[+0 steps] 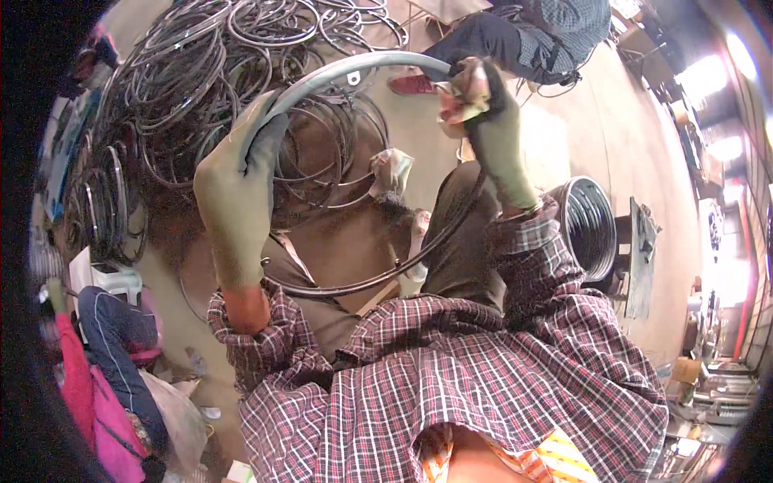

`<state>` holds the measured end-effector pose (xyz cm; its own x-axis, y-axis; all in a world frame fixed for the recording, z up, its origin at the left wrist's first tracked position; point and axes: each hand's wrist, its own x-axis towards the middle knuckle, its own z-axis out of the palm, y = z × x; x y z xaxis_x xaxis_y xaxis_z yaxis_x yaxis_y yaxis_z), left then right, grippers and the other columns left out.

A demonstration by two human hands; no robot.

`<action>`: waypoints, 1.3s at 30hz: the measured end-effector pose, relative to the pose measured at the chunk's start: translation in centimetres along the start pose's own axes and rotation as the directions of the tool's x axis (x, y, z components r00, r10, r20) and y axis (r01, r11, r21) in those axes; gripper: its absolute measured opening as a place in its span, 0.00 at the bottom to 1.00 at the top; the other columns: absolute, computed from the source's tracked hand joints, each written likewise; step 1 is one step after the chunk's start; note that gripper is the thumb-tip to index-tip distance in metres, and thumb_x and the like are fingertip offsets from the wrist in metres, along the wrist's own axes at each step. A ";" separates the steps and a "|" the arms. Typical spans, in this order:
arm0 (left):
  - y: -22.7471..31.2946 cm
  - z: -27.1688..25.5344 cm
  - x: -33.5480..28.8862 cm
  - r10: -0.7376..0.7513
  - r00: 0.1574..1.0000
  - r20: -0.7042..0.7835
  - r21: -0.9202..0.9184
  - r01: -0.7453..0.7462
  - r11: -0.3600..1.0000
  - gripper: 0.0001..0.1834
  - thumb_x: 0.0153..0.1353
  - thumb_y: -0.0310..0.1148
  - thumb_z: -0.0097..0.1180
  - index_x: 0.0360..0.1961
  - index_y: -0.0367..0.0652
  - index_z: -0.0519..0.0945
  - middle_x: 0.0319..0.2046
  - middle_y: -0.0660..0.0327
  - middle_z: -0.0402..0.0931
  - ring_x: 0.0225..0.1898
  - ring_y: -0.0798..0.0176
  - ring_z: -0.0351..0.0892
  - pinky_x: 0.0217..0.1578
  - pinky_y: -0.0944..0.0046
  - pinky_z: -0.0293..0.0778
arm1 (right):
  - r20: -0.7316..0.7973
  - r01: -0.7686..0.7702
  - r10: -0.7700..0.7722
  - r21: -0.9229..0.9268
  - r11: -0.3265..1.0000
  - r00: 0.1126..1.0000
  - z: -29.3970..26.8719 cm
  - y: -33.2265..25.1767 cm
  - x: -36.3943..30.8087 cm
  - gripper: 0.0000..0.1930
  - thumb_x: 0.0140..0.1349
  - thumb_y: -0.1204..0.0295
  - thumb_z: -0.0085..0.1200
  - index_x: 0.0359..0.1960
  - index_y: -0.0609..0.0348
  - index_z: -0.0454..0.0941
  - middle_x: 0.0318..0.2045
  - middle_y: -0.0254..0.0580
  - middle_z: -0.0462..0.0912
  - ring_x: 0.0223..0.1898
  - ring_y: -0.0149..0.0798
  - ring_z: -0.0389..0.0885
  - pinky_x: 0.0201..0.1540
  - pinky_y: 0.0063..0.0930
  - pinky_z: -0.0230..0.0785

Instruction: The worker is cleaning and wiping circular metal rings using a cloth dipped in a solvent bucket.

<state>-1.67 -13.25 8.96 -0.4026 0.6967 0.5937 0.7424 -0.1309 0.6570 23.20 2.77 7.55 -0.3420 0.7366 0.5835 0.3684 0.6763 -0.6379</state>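
A grey metal hoop (378, 59) with small tabs along it is held up in front of me, its near edge passing low over my lap. My left hand (241, 177), in a pale green glove with dark palm and fingers, is closed around the hoop's left side. My right hand (498, 125), gloved alike, presses a crumpled patterned cloth (465, 92) onto the hoop's upper right. The cloth covers the spot it touches, and partly hides the fingers. Below the hoop, another crumpled cloth (392, 171) lies between my legs and the heap.
A large heap of metal hoops (185, 88) spreads over the floor at the far left. To my right stands a stack of dark hoops (592, 229) beside a small bench (642, 258). One person (515, 40) sits ahead; another (121, 338) is at left near a white stool (109, 278).
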 end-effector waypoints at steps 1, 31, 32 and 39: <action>-0.2 0.0 0.1 0.003 1.000 -0.012 0.005 -0.002 1.000 0.17 0.62 0.30 0.58 0.53 0.44 0.80 0.48 0.50 0.80 0.49 0.55 0.83 0.46 0.62 0.75 | -0.078 0.013 0.001 0.183 0.983 0.997 -0.8 0.1 0.3 0.18 0.62 0.75 0.54 0.54 0.63 0.72 0.41 0.35 0.79 0.39 0.29 0.80 0.41 0.21 0.74; 0.5 0.8 0.3 0.002 0.999 0.055 0.135 -0.009 0.991 0.18 0.63 0.32 0.57 0.56 0.49 0.78 0.48 0.51 0.79 0.50 0.49 0.80 0.47 0.59 0.75 | 0.178 0.520 -0.495 -0.432 0.737 0.850 2.9 -5.4 4.9 0.26 0.47 0.76 0.62 0.53 0.54 0.75 0.44 0.52 0.79 0.43 0.53 0.80 0.45 0.37 0.75; 0.5 0.6 0.3 -0.005 0.998 0.057 0.135 -0.003 0.991 0.18 0.63 0.32 0.57 0.56 0.49 0.78 0.48 0.51 0.79 0.50 0.49 0.80 0.47 0.59 0.75 | 0.215 0.574 -0.536 -0.409 0.710 0.816 3.1 -6.6 4.9 0.26 0.47 0.77 0.62 0.52 0.54 0.76 0.44 0.52 0.79 0.44 0.54 0.80 0.46 0.37 0.75; 0.4 0.7 0.2 0.024 0.999 0.022 -0.032 -0.023 0.999 0.18 0.62 0.31 0.59 0.54 0.47 0.79 0.48 0.49 0.79 0.49 0.51 0.81 0.46 0.60 0.76 | -0.081 -0.162 0.177 0.165 0.973 0.981 0.1 3.7 -1.9 0.17 0.57 0.79 0.58 0.49 0.60 0.73 0.37 0.43 0.80 0.36 0.35 0.83 0.38 0.29 0.77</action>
<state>-1.06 -12.67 9.02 -0.3730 0.7084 0.5992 0.7343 -0.1694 0.6573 25.10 3.89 4.02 -0.1998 0.8427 0.4999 0.2715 0.5378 -0.7981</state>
